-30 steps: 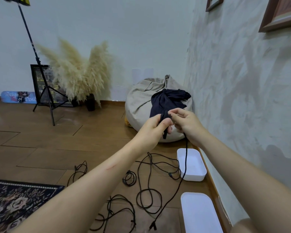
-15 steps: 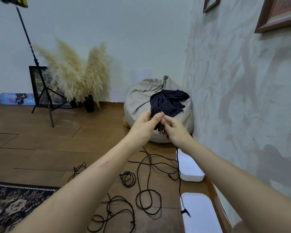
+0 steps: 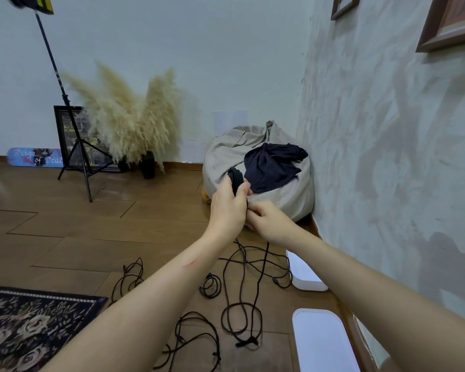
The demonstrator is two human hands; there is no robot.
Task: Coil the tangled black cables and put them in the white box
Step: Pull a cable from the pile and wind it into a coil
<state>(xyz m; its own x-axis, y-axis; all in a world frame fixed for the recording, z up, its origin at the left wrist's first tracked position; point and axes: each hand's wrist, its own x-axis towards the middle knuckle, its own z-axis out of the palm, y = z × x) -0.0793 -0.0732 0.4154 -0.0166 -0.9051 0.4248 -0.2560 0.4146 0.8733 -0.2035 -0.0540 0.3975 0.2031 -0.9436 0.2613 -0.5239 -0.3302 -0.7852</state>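
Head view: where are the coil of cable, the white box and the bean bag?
coil of cable (image 3: 235,176), head view, top of the black loops
white box (image 3: 302,277), head view, its visible near side
bean bag (image 3: 226,159), head view, bare grey left side

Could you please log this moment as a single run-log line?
stage: coiling | left grip: holds cable coil | right grip: pinches cable tail | white box: on floor by wall | loose cables: on floor

glossy wood floor (image 3: 151,237); matt black cables (image 3: 239,312); smooth white plastic box (image 3: 305,277).
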